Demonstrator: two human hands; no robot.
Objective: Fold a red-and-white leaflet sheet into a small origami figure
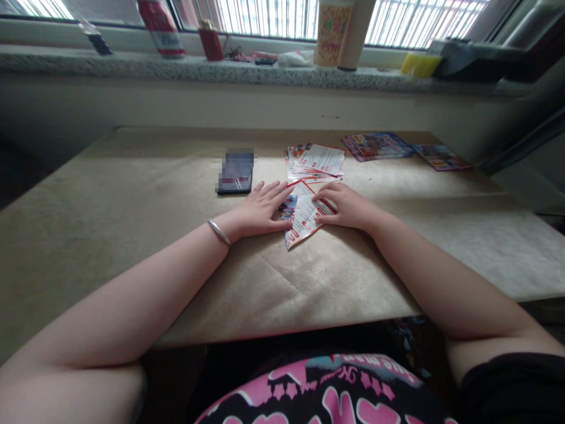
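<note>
A printed paper card [303,218], white with red edges and a picture along its left side, lies turned at an angle on the table. My left hand [260,212] rests flat with fingers spread, its fingertips and thumb on the card's left side. My right hand [342,205] touches the card's right side, fingers bent and thumb apart from them. Just behind the card is a loose, fanned pile of similar cards [318,160]. A dark phone [237,174] lies beyond my left hand, its screen partly blurred out.
Two colourful printed stacks, a larger one [375,145] and a smaller one [441,157], lie at the back right of the table [154,235]. On the stone windowsill [247,73] stand a red can [161,29], a patterned cup [332,32] and a yellow object [420,65].
</note>
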